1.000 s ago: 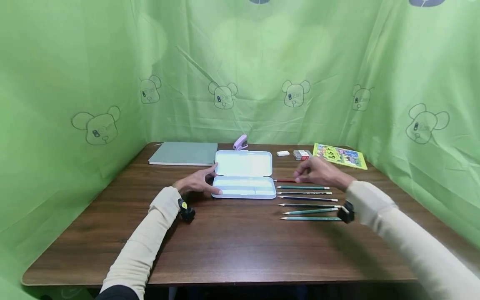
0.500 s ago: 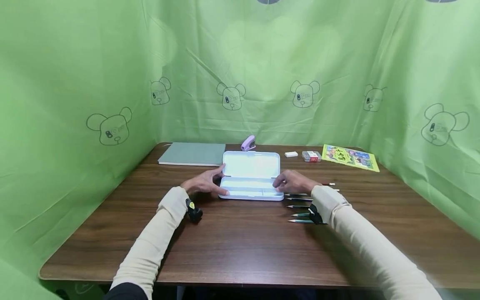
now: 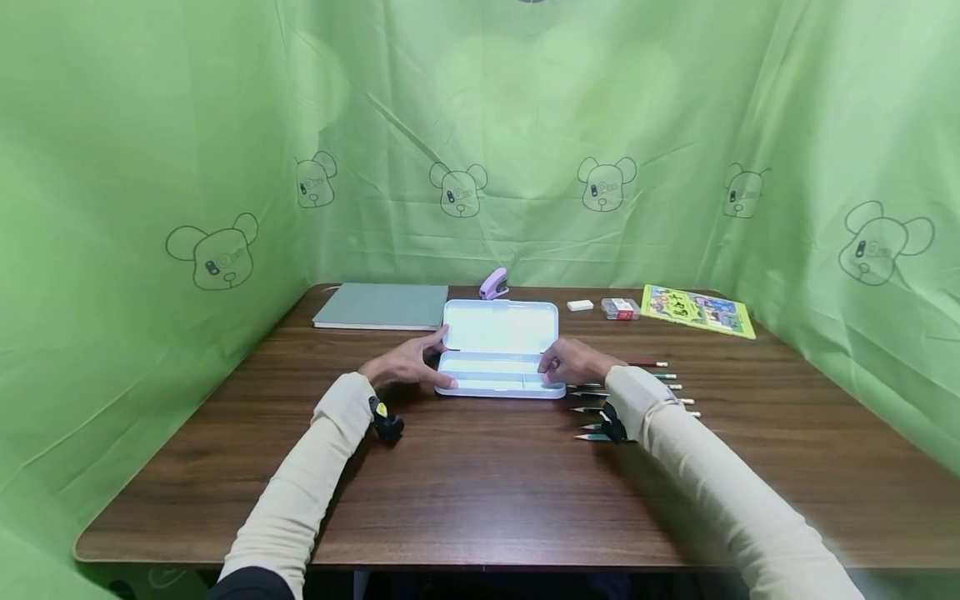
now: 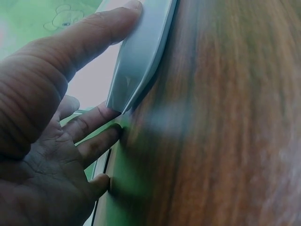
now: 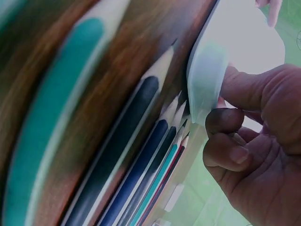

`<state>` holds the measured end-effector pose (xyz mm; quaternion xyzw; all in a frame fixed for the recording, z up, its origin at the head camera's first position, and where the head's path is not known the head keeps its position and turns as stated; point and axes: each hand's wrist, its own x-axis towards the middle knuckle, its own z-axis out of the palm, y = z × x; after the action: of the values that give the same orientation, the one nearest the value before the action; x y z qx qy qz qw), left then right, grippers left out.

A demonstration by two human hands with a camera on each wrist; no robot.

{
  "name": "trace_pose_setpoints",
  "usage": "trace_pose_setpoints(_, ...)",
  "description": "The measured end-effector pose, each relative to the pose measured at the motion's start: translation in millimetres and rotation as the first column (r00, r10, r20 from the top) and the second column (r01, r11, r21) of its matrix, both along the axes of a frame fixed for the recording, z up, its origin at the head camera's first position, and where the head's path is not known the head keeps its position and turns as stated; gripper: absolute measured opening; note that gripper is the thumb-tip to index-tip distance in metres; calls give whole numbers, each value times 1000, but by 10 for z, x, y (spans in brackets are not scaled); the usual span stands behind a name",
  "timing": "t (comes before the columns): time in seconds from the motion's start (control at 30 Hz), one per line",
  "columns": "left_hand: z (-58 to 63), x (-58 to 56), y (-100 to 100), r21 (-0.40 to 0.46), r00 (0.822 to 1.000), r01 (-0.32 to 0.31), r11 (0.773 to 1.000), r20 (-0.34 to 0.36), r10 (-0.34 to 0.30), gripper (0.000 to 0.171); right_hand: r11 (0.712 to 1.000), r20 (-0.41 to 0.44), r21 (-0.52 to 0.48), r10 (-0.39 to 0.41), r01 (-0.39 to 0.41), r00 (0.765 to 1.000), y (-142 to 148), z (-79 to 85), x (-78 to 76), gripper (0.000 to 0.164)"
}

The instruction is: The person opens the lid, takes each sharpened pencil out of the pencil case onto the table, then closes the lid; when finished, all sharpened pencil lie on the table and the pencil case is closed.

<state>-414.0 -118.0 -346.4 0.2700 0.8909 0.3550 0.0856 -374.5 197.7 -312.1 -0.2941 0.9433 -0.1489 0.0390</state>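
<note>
A white pencil case (image 3: 498, 389) lies on the table with its lid (image 3: 501, 327) raised at the back. At its left end, my left hand (image 3: 405, 362) grips the case, thumb on the front wall and fingers along the side. My right hand (image 3: 577, 361) reaches over the right end with curled fingers, its fingertips inside the tray. In the right wrist view the thumb (image 5: 244, 89) goes over the case wall; whether anything is pinched is hidden. Several pencils (image 5: 136, 169) lie beside the case, partly under the right wrist.
Behind the case stands a purple stapler (image 3: 494, 284), with a grey-green notebook (image 3: 381, 306) to its left. A white eraser (image 3: 580, 306), a small clear box (image 3: 620, 309) and a yellow booklet (image 3: 697, 311) lie at the back right. Green curtains (image 3: 525, 233) enclose the table.
My right hand has moved left from above the pencils to the case's tray and dipped its fingertips in. My left hand keeps its place on the case. The head view has shifted slightly.
</note>
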Motion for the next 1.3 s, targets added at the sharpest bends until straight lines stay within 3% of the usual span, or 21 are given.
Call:
trace_pose_setpoints(0.2,3,-2,9,-6,1000,1,1000,4,-1,116,999,-5,-32,3,-3,1000,40,1,-10,6)
trace_pose_setpoints(0.37,-9,-5,2,-18,1000,-6,1000,11,6,116,995,-77,-97,-26,19,997,124,90,38,10)
trace_pose_setpoints(0.53,-12,-1,-19,-21,1000,-4,1000,4,4,116,984,-93,-171,-67,50,993,379,347,230,12)
trace_pose_setpoints(0.63,10,8,-36,-24,1000,-8,1000,-2,8,115,976,-56,-194,-116,103,992,617,503,397,15)
trace_pose_setpoints(0.73,31,14,-29,-20,1000,5,1000,5,-4,114,967,-9,-206,-153,148,988,911,554,609,18)
trace_pose_setpoints(0.9,15,1,-12,-20,1000,10,1000,-4,-10,113,957,72,-224,-173,185,982,1346,397,947,21)
trace_pose_setpoints(1.03,0,1,8,1,1000,26,1000,-2,-26,113,952,75,-220,-200,212,977,1581,221,1154,20)
trace_pose_setpoints(1.13,-7,-3,21,7,999,33,999,8,-33,114,953,28,-205,-220,221,975,1704,120,1287,18)
trace_pose_setpoints(1.3,4,3,-4,3,1000,11,1000,2,-11,115,967,-64,-206,-168,152,984,1804,-13,1415,12)
